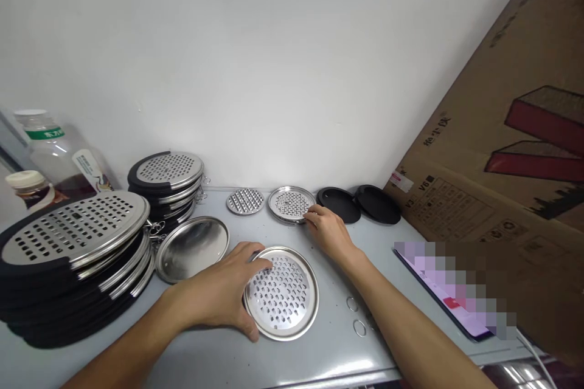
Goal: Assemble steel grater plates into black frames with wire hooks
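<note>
My left hand (pixel 228 289) is at the left side of a round metal grater plate (pixel 281 293) lying flat on the table. Its thumb and index finger are spread along the rim, the fingertip over the raised teeth. Farther back, my right hand (pixel 329 228) has its fingers pinched at the right edge of a second round grater plate (pixel 291 203), which sits in a rimmed metal dish. Left of that plate lies a smaller ridged grating disc (pixel 245 201). A plain shiny metal dish (pixel 194 248) rests just behind my left hand.
Stacked black-edged graters (pixel 75 231) stand at left, with another stack (pixel 168 171) behind. Bottles (pixel 55 152) are beside them. Two black round covers (pixel 340 205) lean near the wall. Metal rings (pixel 359 328), a phone (pixel 438 285) and a large cardboard box (pixel 493 194) are at right.
</note>
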Motion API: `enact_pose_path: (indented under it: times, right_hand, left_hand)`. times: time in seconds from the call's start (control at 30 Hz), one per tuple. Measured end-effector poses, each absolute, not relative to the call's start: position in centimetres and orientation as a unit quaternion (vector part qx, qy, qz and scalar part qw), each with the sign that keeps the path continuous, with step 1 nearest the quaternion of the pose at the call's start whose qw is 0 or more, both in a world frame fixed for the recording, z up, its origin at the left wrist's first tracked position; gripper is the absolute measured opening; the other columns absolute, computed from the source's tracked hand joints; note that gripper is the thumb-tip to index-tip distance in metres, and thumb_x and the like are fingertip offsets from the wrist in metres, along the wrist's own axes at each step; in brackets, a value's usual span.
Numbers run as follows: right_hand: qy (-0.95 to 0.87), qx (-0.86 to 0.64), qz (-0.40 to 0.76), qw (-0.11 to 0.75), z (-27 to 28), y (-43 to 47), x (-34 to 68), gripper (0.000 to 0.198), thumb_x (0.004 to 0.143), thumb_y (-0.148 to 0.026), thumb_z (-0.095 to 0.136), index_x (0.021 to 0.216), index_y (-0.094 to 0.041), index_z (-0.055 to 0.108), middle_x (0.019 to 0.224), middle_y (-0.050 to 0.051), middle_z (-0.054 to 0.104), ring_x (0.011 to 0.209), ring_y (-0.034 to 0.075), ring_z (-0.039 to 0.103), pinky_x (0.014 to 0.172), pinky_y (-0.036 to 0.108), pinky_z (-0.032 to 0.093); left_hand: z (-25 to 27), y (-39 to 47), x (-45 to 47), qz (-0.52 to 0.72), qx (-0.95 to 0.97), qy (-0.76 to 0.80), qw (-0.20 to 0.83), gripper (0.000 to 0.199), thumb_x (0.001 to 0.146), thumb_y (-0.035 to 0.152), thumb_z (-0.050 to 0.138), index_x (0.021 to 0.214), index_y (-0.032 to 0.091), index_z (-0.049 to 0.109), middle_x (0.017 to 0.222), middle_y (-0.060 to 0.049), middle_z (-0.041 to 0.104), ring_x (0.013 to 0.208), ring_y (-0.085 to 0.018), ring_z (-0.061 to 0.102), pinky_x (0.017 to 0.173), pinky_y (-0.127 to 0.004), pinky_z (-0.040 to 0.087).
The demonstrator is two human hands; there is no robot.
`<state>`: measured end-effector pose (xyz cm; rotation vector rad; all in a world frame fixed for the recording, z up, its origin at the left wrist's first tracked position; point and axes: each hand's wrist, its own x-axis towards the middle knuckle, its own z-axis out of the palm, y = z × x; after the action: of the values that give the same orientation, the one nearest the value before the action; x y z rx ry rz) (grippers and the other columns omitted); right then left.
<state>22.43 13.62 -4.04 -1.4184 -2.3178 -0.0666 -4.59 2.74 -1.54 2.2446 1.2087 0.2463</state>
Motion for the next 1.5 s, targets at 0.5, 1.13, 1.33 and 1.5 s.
enact_pose_path:
  times: [0.5,1.13,1.33,1.5]
  right_hand:
    - [-0.763,-0.464,0.031,0.449,-0.7,10.7,23.9,0.017,0.094,-0.033,0.054,0.098,-0.024,0.069,0.103,0.009,0.07,0.101,0.026,0.059,0.092,0.04,0.046]
    - [-0.389,-0.323,0.784,0.361,-1.1,10.4,23.7,0.025,0.071,-0.019,0.082,0.091,-0.01,0.07,0.085,0.007,0.074,0.077,0.015,0.07,0.075,0.027,0.058]
    - [-0.39,-0.363,0.78,0.327,-1.3,11.0,24.3,0.039,0.075,-0.008,0.074,0.112,-0.012,0.063,0.09,0.007,0.074,0.079,0.017,0.072,0.074,0.032,0.06]
    - [-0.466,-0.413,0.732,0.277,-1.5,10.7,24.1,0.033,0.076,-0.006,0.065,0.109,-0.01,0.064,0.079,0.005,0.071,0.07,0.014,0.069,0.063,0.025,0.059]
  left_hand:
    - [-1.8,2.8,-4.5,0.116,0.833,0.454,0.295,0.101,0.053,0.05,0.087,0.143,0.034,0.042,0.153,-0.008,0.032,0.142,-0.038,0.026,0.112,-0.05,0.033]
    - [1.0,3.8,-4.0,0.256,0.789,0.512,0.221,0.113,0.061,0.044,0.086,0.152,0.036,0.019,0.158,-0.004,0.028,0.144,-0.035,0.027,0.117,-0.049,0.027]
    - [0.6,3.7,-4.3,0.204,0.788,0.528,0.241,0.117,0.06,0.044,0.086,0.153,0.037,0.015,0.156,-0.003,0.034,0.141,-0.034,0.033,0.114,-0.048,0.03]
    - [-0.5,3.5,-3.9,0.162,0.789,0.534,0.258,0.119,0.06,0.045,0.085,0.154,0.036,0.012,0.148,-0.007,0.045,0.134,-0.035,0.043,0.109,-0.047,0.037]
